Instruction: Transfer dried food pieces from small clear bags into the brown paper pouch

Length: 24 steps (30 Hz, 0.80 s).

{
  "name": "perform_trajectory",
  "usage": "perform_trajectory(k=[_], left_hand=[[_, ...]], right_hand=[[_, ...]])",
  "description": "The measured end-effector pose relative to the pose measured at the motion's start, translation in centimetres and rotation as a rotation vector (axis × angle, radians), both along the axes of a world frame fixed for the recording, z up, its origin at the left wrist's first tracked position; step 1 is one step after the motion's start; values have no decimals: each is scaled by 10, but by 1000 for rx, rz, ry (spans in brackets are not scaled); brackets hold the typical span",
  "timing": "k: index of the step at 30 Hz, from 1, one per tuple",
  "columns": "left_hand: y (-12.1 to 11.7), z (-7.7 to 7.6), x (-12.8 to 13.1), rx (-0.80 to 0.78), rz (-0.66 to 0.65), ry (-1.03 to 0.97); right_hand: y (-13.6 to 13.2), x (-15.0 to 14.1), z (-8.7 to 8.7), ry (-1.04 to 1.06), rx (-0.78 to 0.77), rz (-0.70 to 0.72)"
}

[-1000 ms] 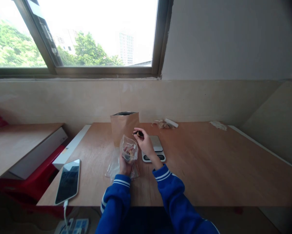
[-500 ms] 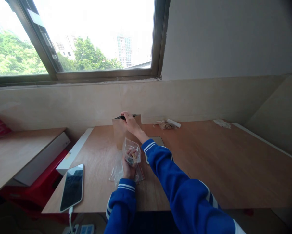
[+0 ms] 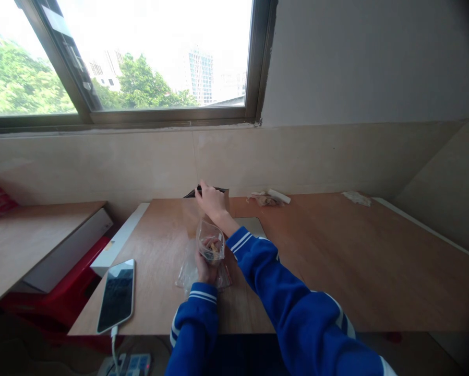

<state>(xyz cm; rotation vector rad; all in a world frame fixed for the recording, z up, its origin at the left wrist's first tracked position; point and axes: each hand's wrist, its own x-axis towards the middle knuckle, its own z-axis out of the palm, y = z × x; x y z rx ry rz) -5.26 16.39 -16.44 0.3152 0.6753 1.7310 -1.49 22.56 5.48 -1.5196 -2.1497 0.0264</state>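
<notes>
Presently, the step in hand appears to be drawing pieces out of a large bag to fill a small one.

Well to the left of both hands, a phone lies flat near the bench edge, its cable running down to a power strip below.

The left hand is upright close to the body, its grip closed round the lower part of a small clear bag. The bag's mouth faces up and some light-coloured pieces show inside. Under this hand lies more crumpled clear plastic.

Beyond and just above the left hand, the right hand is stretched forward, forearm in a blue sleeve crossing over the scale, which is largely hidden. Its fingers are curled at the dark open mouth of the brown paper bag standing at the far side of the bench. Whether this grip holds a piece or only the rim cannot be told.

In my judgement the next move calls for a firm pinch inside the paper bag, then a short carry back to the clear bag's mouth, kept open and steady.

Far to the right of the hands, scraps and a white stick lie by the wall.
</notes>
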Motion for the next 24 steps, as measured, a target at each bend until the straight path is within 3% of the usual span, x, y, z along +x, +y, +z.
perform_trajectory(k=[10,13,15,17,20,22,24], left_hand=[[-1,3,-1,-14,1,46],[-1,4,-1,-10,-1,67],[-1,4,0,-11,-4,31],[-1,6,0,-12,-1,-12],[-2,9,1,-12,10,-37],[-3,12,1,-19,7,-56],[-5,15,1,-36,3,-89]], right_hand=[[0,10,-1,-10,-22,118],[3,12,-2,64,-41,164],[2,15,-5,166,35,240],[-6,20,-13,269,171,309],[-25,30,-33,400,293,297],[-37,36,-51,485,242,295],[-45,42,-68,519,74,386]])
